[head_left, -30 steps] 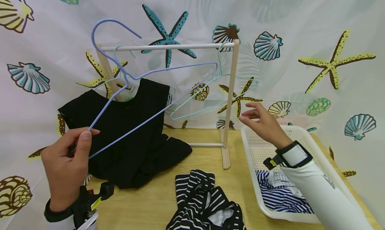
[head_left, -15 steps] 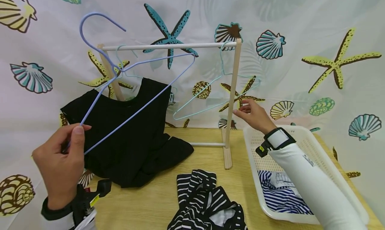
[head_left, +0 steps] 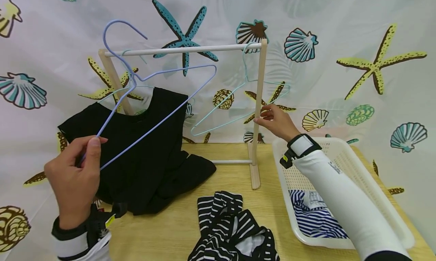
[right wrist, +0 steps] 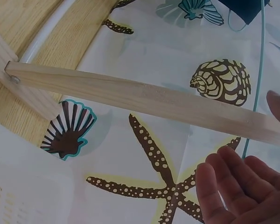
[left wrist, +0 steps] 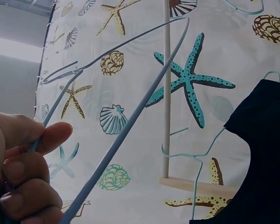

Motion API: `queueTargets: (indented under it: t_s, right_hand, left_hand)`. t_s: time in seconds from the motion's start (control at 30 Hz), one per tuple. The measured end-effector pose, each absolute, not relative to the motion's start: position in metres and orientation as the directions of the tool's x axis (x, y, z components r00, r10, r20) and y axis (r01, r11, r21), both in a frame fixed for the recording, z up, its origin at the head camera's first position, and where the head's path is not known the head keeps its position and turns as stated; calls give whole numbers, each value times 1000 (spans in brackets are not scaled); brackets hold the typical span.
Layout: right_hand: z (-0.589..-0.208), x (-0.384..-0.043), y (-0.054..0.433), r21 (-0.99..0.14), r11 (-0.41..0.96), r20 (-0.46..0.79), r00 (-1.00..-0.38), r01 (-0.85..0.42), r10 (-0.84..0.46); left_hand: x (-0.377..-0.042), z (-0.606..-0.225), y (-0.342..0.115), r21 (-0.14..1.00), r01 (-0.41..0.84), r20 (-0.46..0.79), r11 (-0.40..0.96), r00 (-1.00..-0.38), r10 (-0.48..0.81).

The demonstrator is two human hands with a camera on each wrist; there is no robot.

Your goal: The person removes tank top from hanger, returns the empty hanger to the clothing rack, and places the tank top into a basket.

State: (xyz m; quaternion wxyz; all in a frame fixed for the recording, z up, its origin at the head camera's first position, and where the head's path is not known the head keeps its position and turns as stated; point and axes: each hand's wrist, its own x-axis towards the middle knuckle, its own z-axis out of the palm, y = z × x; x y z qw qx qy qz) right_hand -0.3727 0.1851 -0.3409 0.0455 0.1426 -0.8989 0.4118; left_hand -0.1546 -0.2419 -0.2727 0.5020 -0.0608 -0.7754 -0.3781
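My left hand (head_left: 76,174) pinches a periwinkle-blue wire hanger (head_left: 134,77) by one lower corner, thumb against forefinger. The hanger is held up, tilted, in front of the wooden rack (head_left: 260,75), its hook pointing upward. Behind it a black sleeveless top (head_left: 136,158) hangs on a mint hanger (left wrist: 196,177). At the rack's right post, my right hand (head_left: 278,121) has its fingers loosely bent and holds nothing. In the right wrist view the thumb and the fingers (right wrist: 228,177) lie on opposite sides of the post (right wrist: 130,95). A second mint hanger (head_left: 246,69) hangs beside that post.
A black-and-white striped garment (head_left: 221,230) lies crumpled on the wooden table (head_left: 153,234). To the right stands a white basket (head_left: 369,185) with a blue-and-white striped garment (head_left: 316,221) inside. A shell-and-starfish curtain (head_left: 340,18) hangs behind the rack.
My right hand has moved left, from above the basket to the rack's right post. The blue hanger has turned in my left hand, its far corner shifting left.
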Motion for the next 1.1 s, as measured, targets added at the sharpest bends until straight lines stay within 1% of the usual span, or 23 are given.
queueTargets:
  t_s: [0.23,0.47,0.6,0.87,1.1]
  right_hand:
    - [-338,-380,183,-720,619,225,-949,-314,-220]
    - [-341,-386,185,-668,655,269,-935,-354,-230]
    - [-342,-387,185,-648,664,269,-928,-372,-257]
    - [-343,-388,187,-649,650,277,-918,-396,-283]
    - [-343,-388,187,-645,659,260,-922,-386,-285]
  left_hand:
    - [-173,-279,-247,513,443,816,735,-517,-258]
    - [-187,-281,-245,517,420,800,746,-546,-248]
    - [-195,-284,-243,494,421,806,760,-550,-219]
    - [-213,-285,-233,461,450,816,765,-554,-166]
    - [-228,-288,-226,437,429,807,790,-575,-134]
